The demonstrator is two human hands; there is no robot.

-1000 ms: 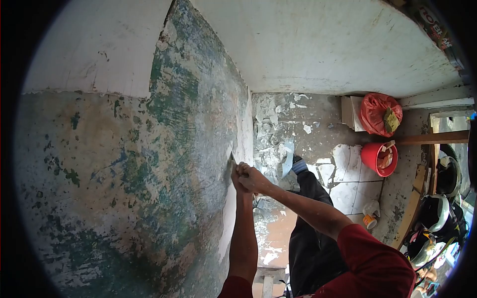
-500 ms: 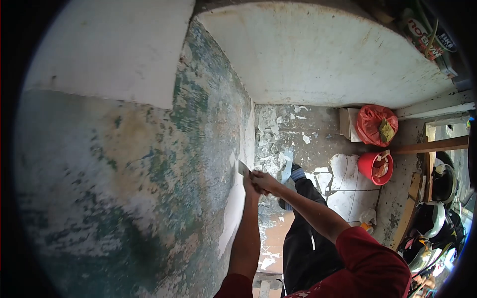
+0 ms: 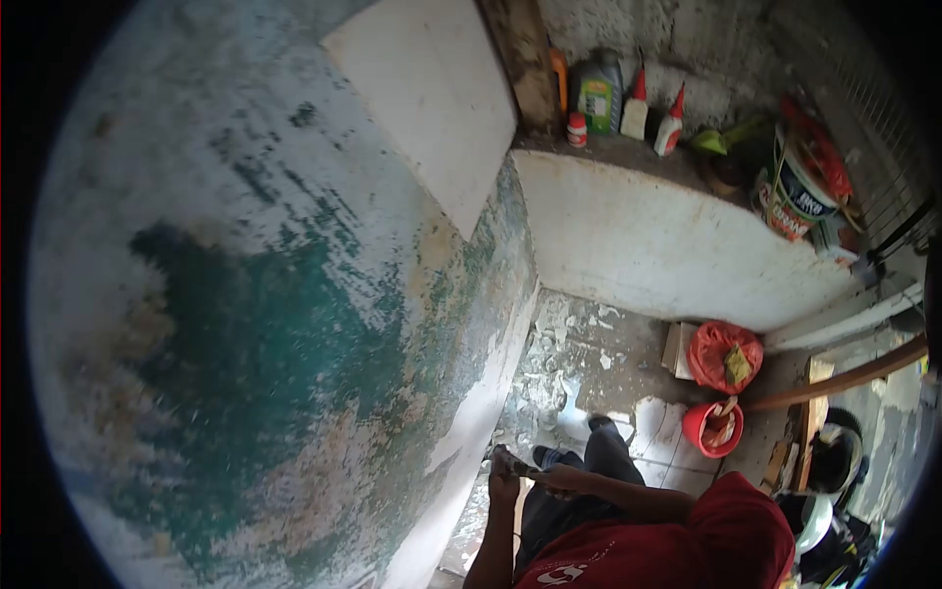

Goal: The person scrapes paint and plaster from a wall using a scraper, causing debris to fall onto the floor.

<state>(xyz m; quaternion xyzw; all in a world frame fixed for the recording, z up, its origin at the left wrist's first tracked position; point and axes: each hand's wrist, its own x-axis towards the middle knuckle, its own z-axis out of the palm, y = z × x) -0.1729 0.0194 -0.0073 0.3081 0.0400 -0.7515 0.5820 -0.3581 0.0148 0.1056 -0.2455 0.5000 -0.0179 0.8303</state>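
Note:
My right hand [image 3: 563,480] is closed around the handle of a putty knife [image 3: 523,468], which points left toward my other hand. Just beside its blade, my left hand [image 3: 503,483] is closed, with a small greyish object at its top that is too small to make out. Both hands are in front of my body, near the lower part of the wall. The wall [image 3: 285,324] has worn green and grey paint, with a smooth white strip [image 3: 476,432] along its lower edge.
A red bucket [image 3: 699,432] and a red plastic bag [image 3: 708,363] stand on the floor at the right. Bottles [image 3: 597,103] and a paint tub [image 3: 800,191] sit on the ledge above. Paint flakes litter the broken floor. A wooden beam [image 3: 834,378] crosses at the right.
The view has turned and shifted, so the ledge and its bottles now show. The putty knife has come away from the wall, and my hands, previously overlapping, are now slightly apart.

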